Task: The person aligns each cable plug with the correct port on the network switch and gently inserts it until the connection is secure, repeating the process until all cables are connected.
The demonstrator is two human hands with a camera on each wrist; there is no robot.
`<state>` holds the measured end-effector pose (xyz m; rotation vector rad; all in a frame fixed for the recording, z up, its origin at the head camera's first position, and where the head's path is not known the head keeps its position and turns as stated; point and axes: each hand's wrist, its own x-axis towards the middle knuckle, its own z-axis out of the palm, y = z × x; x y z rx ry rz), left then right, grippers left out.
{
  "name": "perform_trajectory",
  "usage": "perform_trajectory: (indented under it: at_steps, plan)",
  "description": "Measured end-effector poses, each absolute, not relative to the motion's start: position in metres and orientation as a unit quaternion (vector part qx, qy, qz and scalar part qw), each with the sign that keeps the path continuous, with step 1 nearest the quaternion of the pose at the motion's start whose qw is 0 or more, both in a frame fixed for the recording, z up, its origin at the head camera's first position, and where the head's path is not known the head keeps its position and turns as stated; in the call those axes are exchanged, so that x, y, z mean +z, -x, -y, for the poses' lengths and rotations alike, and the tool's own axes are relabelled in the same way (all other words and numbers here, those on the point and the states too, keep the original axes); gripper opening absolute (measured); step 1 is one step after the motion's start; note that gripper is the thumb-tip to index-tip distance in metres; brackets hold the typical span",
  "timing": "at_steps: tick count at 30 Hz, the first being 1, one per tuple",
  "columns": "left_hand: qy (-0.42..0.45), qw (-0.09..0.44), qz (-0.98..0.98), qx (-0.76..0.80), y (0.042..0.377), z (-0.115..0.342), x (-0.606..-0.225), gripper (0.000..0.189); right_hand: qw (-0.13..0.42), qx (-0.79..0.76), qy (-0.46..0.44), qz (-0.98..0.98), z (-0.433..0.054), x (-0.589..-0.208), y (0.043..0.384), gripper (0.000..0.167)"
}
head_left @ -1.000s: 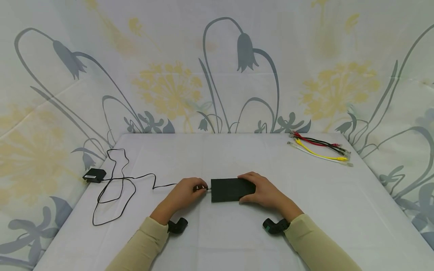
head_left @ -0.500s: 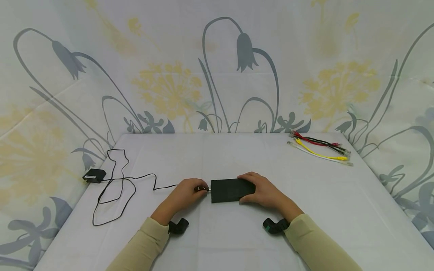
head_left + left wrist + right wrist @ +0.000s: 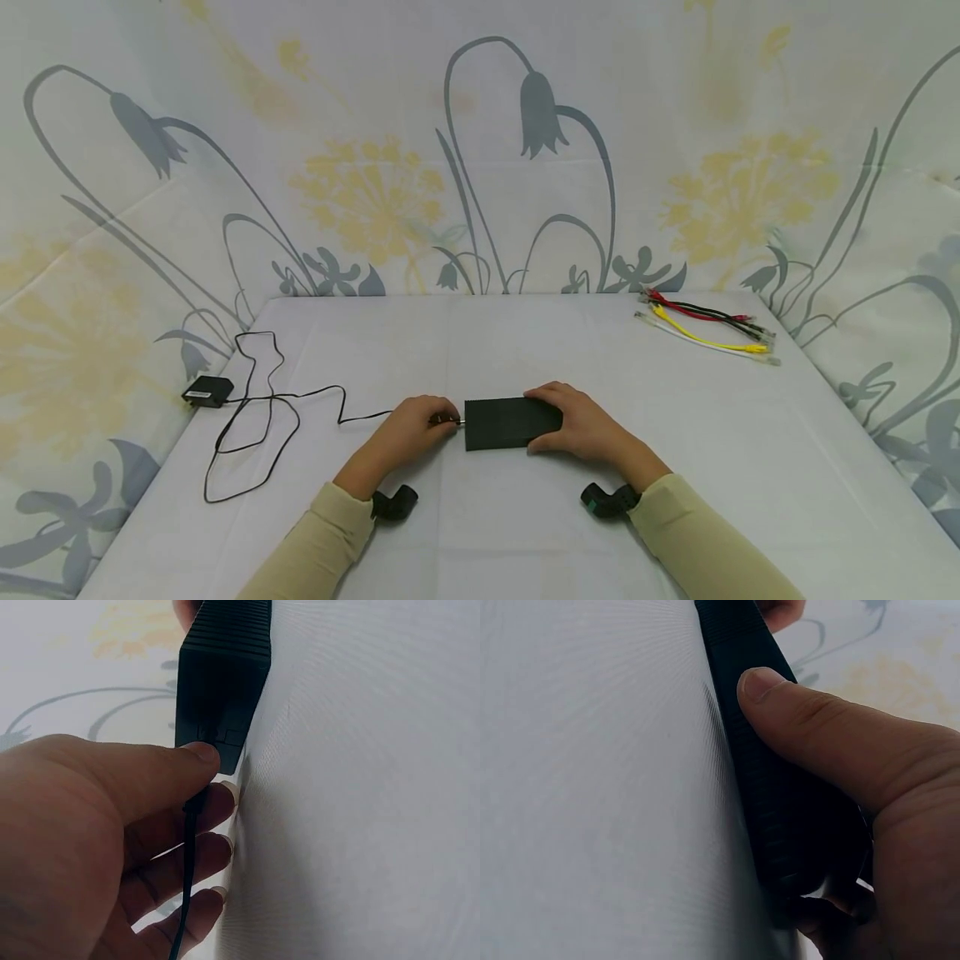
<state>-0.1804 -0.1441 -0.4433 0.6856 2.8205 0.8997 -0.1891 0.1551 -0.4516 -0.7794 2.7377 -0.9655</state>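
A flat black box (image 3: pixel 498 423) with ridged sides lies at the middle of the table. My right hand (image 3: pixel 587 425) grips its right end, and the right wrist view has the thumb (image 3: pixel 810 716) along the ridged side. At the opposite end, my left hand (image 3: pixel 408 429) pinches the plug of a thin black cable (image 3: pixel 326 388). A short bit of shiny metal shows between those fingers and the box. In the left wrist view, the plug (image 3: pixel 196 801) points at the box's end face (image 3: pixel 217 697), its tip hidden behind the thumb.
The cable runs in loose loops to a black power adapter (image 3: pixel 207 391) near the table's left edge. Several network cables, including a yellow one (image 3: pixel 708 340), a white one and a red one, lie at the back right. A flowered cloth (image 3: pixel 637 100) hangs behind the white-covered table (image 3: pixel 495 533).
The head view has shifted very slightly. Both hands keep their hold on the plug and the box, almost still.
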Motion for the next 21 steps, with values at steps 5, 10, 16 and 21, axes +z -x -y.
perform_trajectory:
  at_steps: [5,10,16,21]
  plan:
    - [-0.216,0.05,-0.926,0.305,0.1805,0.1455,-0.4458,0.008,0.074,-0.314,0.252,-0.912,-0.1531,-0.4496,0.188,0.077]
    - [-0.21,0.046,-0.924,0.317,0.179,0.1481,-0.4451,0.005,0.076,-0.31,0.25,-0.914,-0.1497,-0.4495,0.1882,0.077]
    - [-0.205,0.041,-0.922,0.327,0.1795,0.1486,-0.4479,0.006,0.071,-0.306,0.254,-0.915,-0.1496,-0.4507,0.1883,0.076]
    - [-0.206,0.043,-0.921,0.329,0.1813,0.1489,-0.4515,0.006,0.069,-0.297,0.255,-0.917,-0.1513,-0.4526,0.1894,0.076]
